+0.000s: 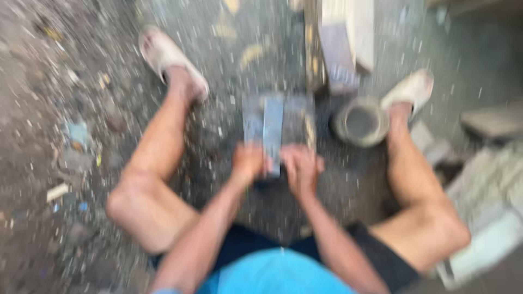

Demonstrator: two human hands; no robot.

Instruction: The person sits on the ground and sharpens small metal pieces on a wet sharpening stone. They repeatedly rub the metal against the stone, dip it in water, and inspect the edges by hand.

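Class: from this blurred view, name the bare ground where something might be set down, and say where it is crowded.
Bare ground lies between the left sandal and the grey slab. Crowded: around both hands, the round pot, and the rubble on the right.

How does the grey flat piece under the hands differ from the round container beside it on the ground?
The flat piece is long, straight-edged and lies flat; the round container is circular and open at the top. The left hand and right hand are at the flat piece; nothing touches the container. Both look grey and sit on the ground, though blurred.
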